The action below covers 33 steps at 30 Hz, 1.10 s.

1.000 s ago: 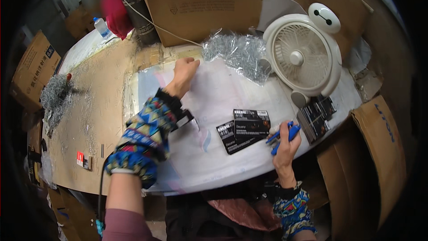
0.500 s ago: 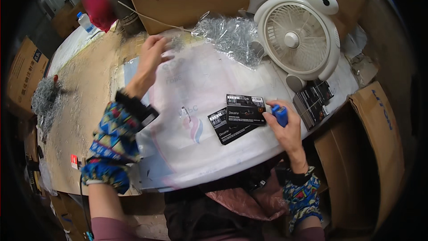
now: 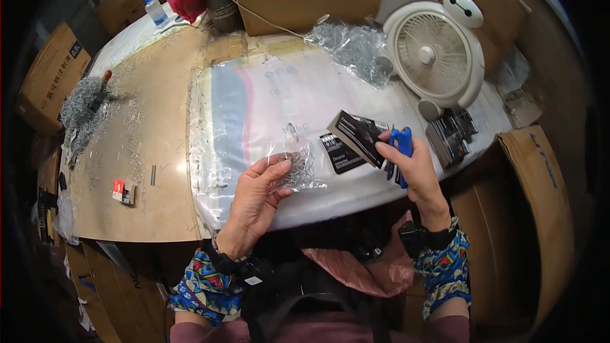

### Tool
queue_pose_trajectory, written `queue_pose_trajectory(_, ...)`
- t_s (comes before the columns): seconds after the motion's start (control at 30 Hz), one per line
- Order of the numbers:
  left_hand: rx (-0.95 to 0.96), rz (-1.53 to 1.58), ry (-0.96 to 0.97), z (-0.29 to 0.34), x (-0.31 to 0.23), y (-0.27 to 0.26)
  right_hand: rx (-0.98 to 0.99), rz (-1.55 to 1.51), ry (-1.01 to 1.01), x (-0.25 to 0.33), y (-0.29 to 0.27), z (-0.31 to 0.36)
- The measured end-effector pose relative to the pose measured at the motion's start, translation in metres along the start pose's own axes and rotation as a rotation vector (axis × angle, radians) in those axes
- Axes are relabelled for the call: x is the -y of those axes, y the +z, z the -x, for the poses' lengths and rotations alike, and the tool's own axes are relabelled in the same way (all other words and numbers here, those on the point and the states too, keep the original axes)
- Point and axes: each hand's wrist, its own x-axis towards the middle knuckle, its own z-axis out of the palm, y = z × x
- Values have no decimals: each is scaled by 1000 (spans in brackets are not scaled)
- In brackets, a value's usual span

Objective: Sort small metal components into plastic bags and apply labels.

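My left hand (image 3: pixel 259 194) pinches a small clear bag (image 3: pixel 304 168) of thin silvery metal pieces, too fine to make out, above the near part of the plastic-covered worktop. To its right, my right hand (image 3: pixel 416 168) is closed around a blue stapler (image 3: pixel 400 152). Thumb and fingers of that hand also grip the edge of a black printed card (image 3: pixel 359 134), which is folded and tilted up off the table. Partly under it, another black card (image 3: pixel 341 157) lies flat.
A white fan (image 3: pixel 429 54) stands at the back right, beside a big clear bag of metal pieces (image 3: pixel 352 47). Stacked black cards (image 3: pixel 448 140) lie at the right edge. On the left are a loose metal heap (image 3: pixel 86 105) and a small red-and-white box (image 3: pixel 124 192).
My left hand has come back from the far side of the table, now with the small bag. My right hand has lifted the upper black card. The view has shifted.
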Motion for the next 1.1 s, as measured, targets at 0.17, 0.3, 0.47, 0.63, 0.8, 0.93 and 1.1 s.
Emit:
queue_pose_trajectory(0.17,118,-86,47,14,17,0,68,-28,135,17,12,10)
queue_pose_trajectory(0.3,155,-164,20,19,27,7,203,50,88,20,25,15)
queue_pose_trajectory(0.47,186,-195,44,25,30,9,251,213,-27,17,38,17)
queue_pose_trajectory(0.63,102,-124,16,22,38,3,220,353,-146,9,40,15)
queue_pose_trajectory(0.8,17,-163,75,24,42,7,26,243,-309,1,47,16)
queue_pose_trajectory(0.93,26,-319,258,28,47,12,-290,-142,-272,18,53,13)
queue_pose_trajectory(1.1,-9,-427,356,29,52,18,-245,-141,-209,-2,76,12)
